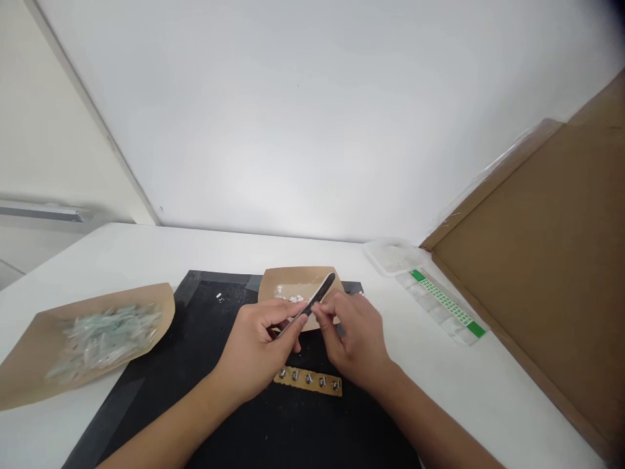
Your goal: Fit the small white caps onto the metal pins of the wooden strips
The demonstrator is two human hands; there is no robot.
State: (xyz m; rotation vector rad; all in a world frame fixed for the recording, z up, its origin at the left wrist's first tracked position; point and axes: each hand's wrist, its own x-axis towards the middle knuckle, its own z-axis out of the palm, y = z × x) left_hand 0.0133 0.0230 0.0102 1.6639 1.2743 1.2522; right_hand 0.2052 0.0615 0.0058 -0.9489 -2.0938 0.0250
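Observation:
My left hand [262, 342] grips a slim black strip with a rounded end and a pale edge, which looks like a nail file [323, 290]. The strip tilts up to the right. My right hand [352, 332] is closed in a pinch against its near face, and whatever is between those fingertips is too small to make out. Behind both hands sits a brown paper tray [278, 279] with small white pieces [296, 298] in it. Just below the hands, a gold-coloured strip [315, 382] bearing several small metal parts lies on the black mat [234, 417].
At the left stands a larger paper tray [29, 339] full of clear plastic packets [110, 335]. A clear compartment box [444, 306] with a green label lies at the right, beside a frosted plastic piece [393, 255]. A cardboard panel [541, 273] borders the white table's right side.

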